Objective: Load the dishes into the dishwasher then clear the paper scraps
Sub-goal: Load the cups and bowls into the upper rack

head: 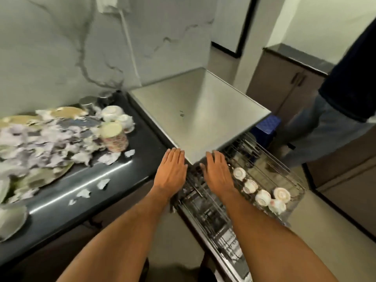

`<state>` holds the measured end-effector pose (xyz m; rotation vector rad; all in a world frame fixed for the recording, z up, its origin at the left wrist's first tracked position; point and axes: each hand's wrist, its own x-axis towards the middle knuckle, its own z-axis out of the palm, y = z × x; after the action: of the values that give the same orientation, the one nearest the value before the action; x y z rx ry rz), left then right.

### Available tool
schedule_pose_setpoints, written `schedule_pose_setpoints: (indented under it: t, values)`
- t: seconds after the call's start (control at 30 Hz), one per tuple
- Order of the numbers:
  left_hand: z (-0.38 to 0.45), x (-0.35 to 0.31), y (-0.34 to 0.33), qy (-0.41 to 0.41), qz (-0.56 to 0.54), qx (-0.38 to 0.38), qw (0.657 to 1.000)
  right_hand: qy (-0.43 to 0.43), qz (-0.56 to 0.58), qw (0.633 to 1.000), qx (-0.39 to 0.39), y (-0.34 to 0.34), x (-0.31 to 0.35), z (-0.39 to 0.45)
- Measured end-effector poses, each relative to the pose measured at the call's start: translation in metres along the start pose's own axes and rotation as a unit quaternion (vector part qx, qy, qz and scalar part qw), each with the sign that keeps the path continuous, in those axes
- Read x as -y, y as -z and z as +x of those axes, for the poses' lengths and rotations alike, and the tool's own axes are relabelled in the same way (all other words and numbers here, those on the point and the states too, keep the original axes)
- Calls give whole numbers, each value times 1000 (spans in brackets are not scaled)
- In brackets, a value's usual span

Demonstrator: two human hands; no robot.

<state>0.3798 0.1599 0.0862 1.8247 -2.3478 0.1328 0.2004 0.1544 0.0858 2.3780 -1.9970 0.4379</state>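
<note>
The steel dishwasher [195, 110] stands right of a dark counter [114, 180], with its wire rack [284, 176] pulled out. Several white cups [262, 197] sit upside down in the rack. My left hand [172, 169] and my right hand [217, 171] hover flat, fingers apart and holding nothing, at the near corner of the dishwasher's top. On the counter lie a heap of paper scraps [40, 143], gold plates [69, 111], a stack of patterned cups [115, 137] and white cups [112, 112].
Loose scraps [102, 183] lie near the counter's front edge. Two steel tumblers [87, 101] stand by the wall. Another person in jeans [329, 127] stands right of the rack. A blue crate [266, 125] and cabinets [284, 82] are behind.
</note>
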Motion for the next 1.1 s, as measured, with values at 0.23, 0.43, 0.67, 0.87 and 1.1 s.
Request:
schedule_pose_setpoints:
  t: [0.23, 0.43, 0.67, 0.87, 1.1]
  values:
    - [-78, 114, 39, 143, 3, -52, 988, 159, 19, 987, -14, -3, 136, 14]
    - [-147, 179, 61, 228, 19, -67, 971, 246, 49, 968, -2, -10, 232, 14]
    - [-238, 250, 74, 365, 18, -92, 926, 360, 74, 928, 65, -22, 348, -6]
    - [-297, 276, 67, 450, 15, -115, 885, 420, 111, 888, 148, -38, 422, -28]
    - [-320, 290, 52, 488, -75, -130, 860, 444, 141, 848, 253, -68, 475, -32]
